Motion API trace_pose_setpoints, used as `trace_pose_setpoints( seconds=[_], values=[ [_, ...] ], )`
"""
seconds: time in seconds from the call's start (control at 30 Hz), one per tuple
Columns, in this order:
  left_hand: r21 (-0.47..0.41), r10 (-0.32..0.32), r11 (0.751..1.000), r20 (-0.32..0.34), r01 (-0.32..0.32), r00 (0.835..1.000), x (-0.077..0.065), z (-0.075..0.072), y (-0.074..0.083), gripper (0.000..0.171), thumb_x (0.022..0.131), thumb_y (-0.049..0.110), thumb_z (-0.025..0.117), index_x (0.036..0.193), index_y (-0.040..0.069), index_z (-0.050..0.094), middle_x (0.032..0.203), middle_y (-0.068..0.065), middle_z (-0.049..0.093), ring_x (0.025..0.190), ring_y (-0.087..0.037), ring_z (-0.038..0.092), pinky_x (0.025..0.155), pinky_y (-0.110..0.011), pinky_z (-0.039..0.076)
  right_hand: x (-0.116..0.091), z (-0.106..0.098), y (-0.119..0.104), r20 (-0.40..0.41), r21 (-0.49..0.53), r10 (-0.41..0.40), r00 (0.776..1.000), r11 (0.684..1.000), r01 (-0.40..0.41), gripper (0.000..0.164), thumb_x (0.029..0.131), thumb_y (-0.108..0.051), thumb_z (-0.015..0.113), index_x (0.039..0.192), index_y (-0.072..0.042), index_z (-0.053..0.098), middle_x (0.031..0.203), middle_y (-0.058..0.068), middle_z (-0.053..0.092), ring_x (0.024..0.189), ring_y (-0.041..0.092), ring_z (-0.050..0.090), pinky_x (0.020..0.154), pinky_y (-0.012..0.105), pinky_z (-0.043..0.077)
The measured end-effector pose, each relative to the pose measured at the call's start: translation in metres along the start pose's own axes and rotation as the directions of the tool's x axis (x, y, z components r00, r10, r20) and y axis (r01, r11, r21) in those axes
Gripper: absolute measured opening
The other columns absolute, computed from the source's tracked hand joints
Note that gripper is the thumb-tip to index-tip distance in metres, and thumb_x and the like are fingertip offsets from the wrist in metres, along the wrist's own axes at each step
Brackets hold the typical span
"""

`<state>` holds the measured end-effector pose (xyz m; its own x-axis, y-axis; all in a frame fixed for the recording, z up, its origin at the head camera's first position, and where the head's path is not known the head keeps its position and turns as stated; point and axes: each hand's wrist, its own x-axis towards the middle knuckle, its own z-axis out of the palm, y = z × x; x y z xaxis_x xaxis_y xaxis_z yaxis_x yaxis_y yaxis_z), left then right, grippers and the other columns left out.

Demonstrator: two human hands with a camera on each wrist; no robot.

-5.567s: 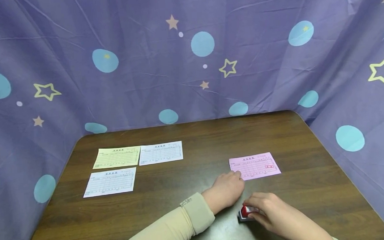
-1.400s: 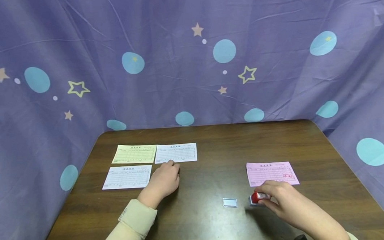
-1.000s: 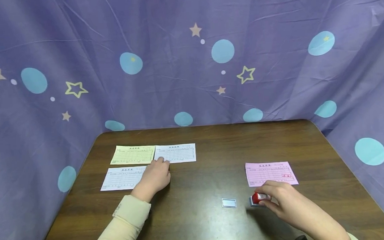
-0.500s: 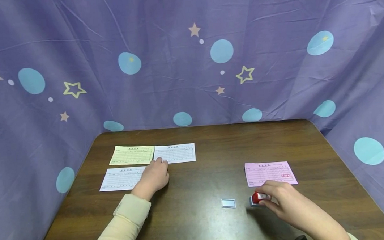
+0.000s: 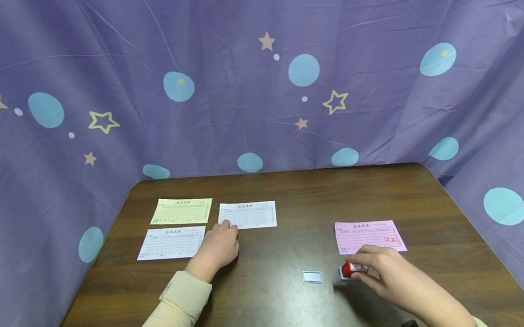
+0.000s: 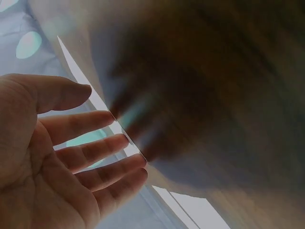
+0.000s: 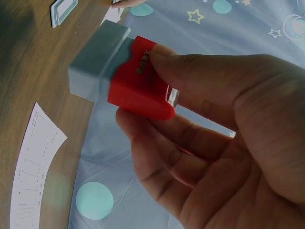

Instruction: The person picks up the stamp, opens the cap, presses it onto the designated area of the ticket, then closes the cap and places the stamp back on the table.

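Note:
My left hand (image 5: 217,247) rests its fingertips on the near edge of a white form slip (image 5: 252,215) at the table's left half. In the left wrist view its fingers (image 6: 95,152) are nearly straight and touch the slip's thin white edge (image 6: 72,62). My right hand (image 5: 394,272) pinches a red stamp (image 7: 136,78) with a blue-grey base between thumb and fingers, held a little above the table. Just beyond it lies a pink slip (image 5: 363,232) bearing a red stamp mark. A small pale rectangular lid (image 5: 312,277) lies left of the stamp.
A yellow slip (image 5: 182,211) and another white slip (image 5: 166,243) lie to the left on the brown wooden table (image 5: 288,320). Purple patterned cloth (image 5: 222,86) surrounds the far side. A dark object (image 5: 411,326) shows under the right forearm.
My left hand has gone from the pink slip to a white slip, which has just slid right and nearer, apart from the yellow one. My right hand stays holding the stamp.

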<state>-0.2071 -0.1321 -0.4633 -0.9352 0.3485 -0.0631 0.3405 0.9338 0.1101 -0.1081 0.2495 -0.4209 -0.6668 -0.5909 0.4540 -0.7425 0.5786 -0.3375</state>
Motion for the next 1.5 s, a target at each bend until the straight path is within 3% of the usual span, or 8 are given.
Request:
trace_pose_setpoints(
  seconds=[0.27, 0.57, 0.9, 1.5],
  values=[
    [0.001, -0.010, 1.000, 0.020, 0.010, 1.000, -0.004, 0.001, 0.010, 0.021, 0.092, 0.012, 0.067, 0.104, -0.006, 0.068, 0.092, -0.016, 0.059, 0.087, -0.037, 0.061, 0.070, -0.052, 0.052, 0.000, 0.001, -0.002, 0.003, -0.034, 0.019, 1.000, 0.999, -0.019, 0.030, 0.075, -0.003, 0.085, 0.104, -0.008, 0.077, 0.091, -0.013, 0.064, 0.077, 0.003, 0.059, 0.069, 0.024, 0.052],
    [-0.003, -0.003, 1.000, 0.008, 0.003, 1.000, -0.007, 0.002, 0.021, 0.019, 0.093, 0.012, 0.065, 0.100, -0.004, 0.069, 0.091, -0.015, 0.058, 0.086, -0.037, 0.060, 0.069, -0.051, 0.051, 0.001, 0.001, -0.002, 0.003, -0.028, 0.025, 1.000, 0.999, -0.025, 0.029, 0.076, -0.002, 0.082, 0.103, -0.009, 0.074, 0.089, -0.014, 0.062, 0.073, 0.000, 0.053, 0.066, 0.018, 0.046],
    [-0.032, -0.009, 0.999, 0.046, 0.010, 0.999, -0.012, 0.003, 0.030, 0.018, 0.093, 0.013, 0.066, 0.099, -0.004, 0.069, 0.089, -0.014, 0.057, 0.086, -0.036, 0.060, 0.070, -0.052, 0.050, 0.000, 0.002, -0.001, -0.019, -0.029, 0.024, 1.000, 0.999, -0.025, 0.029, 0.074, -0.003, 0.085, 0.099, -0.011, 0.074, 0.087, -0.015, 0.060, 0.073, 0.000, 0.054, 0.066, 0.018, 0.046],
    [-0.026, 0.025, 0.999, -0.013, -0.025, 1.000, -0.020, 0.003, 0.041, 0.017, 0.089, 0.012, 0.069, 0.093, -0.004, 0.067, 0.088, -0.016, 0.057, 0.084, -0.038, 0.060, 0.068, -0.053, 0.050, -0.001, 0.008, 0.005, -0.034, -0.029, 0.020, 0.999, 0.999, -0.021, 0.031, 0.072, -0.004, 0.088, 0.097, -0.014, 0.073, 0.086, -0.015, 0.060, 0.072, 0.000, 0.053, 0.063, 0.021, 0.046]
  ],
)
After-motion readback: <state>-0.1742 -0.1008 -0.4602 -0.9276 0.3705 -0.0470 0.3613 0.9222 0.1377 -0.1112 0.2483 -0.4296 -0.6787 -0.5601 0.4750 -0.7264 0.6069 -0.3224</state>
